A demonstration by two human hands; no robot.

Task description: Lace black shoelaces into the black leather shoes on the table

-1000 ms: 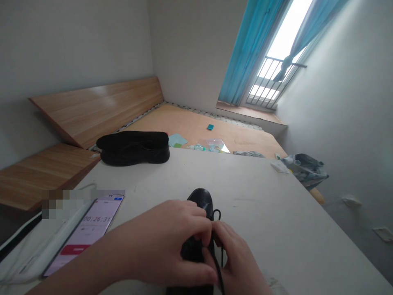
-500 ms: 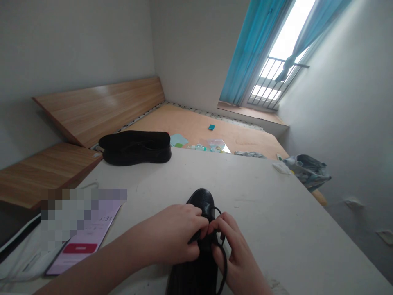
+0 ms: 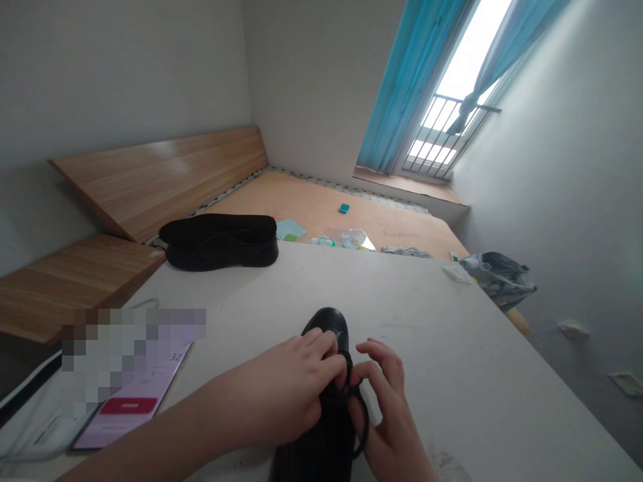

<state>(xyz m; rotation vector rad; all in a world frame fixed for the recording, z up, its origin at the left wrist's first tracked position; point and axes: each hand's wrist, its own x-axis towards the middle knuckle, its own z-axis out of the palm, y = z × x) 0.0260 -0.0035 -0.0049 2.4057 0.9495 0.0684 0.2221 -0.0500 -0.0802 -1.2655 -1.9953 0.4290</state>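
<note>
A black lace-up shoe [image 3: 321, 438] lies lengthwise in front of me, toe pointing away. My left hand [image 3: 306, 381] rests over its front from the left, fingers curled onto the lacing area and hiding most of it. On the shoe's right side, my right hand [image 3: 384, 402] has thumb and index finger closed at a black shoelace [image 3: 362, 428], which hangs in a loop below them. Its other fingers are lifted and bent. Another black shoe [image 3: 221, 244] stands sideways at the table's far left.
The white table [image 3: 426, 335] has a phone [image 3: 135, 402] with a lit screen and a white cable at left. Beyond its far edge is a bed [image 3: 392, 224] with small packets on it. A bag [image 3: 502, 278] hangs off the right edge.
My left fingers have shifted slightly over the lacing toward the toe. My right hand's upper fingers have lifted and spread away from the shoe. Both shoes stay in place.
</note>
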